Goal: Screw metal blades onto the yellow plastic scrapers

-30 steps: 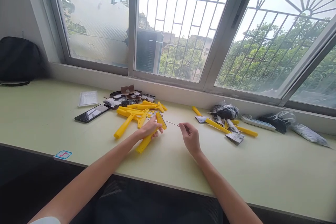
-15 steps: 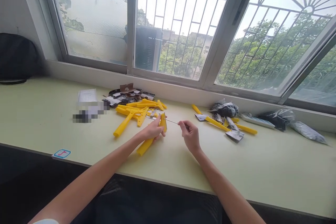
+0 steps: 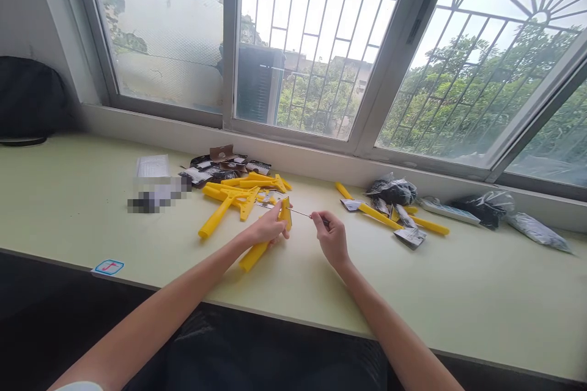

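Note:
My left hand (image 3: 268, 227) is closed around a yellow scraper (image 3: 254, 256), its handle slanting down toward the table's near edge and its head standing up beside my fingers. My right hand (image 3: 331, 235) grips a screwdriver (image 3: 300, 212) by its dark handle, mostly hidden in the fist. The thin metal shaft points left and reaches the scraper's head; whether the tip sits in a screw is too small to see. Just beyond my left hand lies a pile of yellow scraper parts (image 3: 215, 217), with small loose pieces partly hidden by the fingers.
Dark packages (image 3: 222, 165) lie heaped behind the yellow pile. To the right are several scrapers with bladed heads (image 3: 380, 215), black items in clear bags (image 3: 394, 188) and a pale flat box (image 3: 449, 210). A paper label (image 3: 109, 267) marks the table's front edge; a black bag (image 3: 32, 101) stands far left.

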`<state>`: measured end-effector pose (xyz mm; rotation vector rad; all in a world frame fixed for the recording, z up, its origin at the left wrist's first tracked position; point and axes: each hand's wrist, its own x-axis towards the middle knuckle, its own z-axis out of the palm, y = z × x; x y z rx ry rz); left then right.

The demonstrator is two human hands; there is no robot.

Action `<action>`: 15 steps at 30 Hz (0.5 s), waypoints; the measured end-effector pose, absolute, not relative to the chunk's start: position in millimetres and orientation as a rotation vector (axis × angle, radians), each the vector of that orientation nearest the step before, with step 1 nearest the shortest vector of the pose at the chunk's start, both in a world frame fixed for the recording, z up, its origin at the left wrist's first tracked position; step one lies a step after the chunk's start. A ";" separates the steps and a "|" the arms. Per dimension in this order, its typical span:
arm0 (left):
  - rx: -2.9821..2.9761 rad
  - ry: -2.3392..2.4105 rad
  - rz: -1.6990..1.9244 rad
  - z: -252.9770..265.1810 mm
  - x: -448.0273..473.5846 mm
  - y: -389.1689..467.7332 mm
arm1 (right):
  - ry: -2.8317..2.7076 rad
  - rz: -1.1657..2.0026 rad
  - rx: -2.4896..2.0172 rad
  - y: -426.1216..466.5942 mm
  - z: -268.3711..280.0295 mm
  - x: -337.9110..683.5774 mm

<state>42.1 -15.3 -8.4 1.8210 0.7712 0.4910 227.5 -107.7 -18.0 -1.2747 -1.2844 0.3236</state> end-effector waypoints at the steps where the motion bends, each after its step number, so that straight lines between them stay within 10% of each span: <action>1: 1.819 0.775 0.490 -7.7 42.0 -15.9 | -1.292 0.317 -1.287 -107.5 -18.1 227.7; 15: 1.966 0.961 0.504 3.2 42.6 -26.2 | -1.517 0.097 -1.336 -111.0 -15.4 234.6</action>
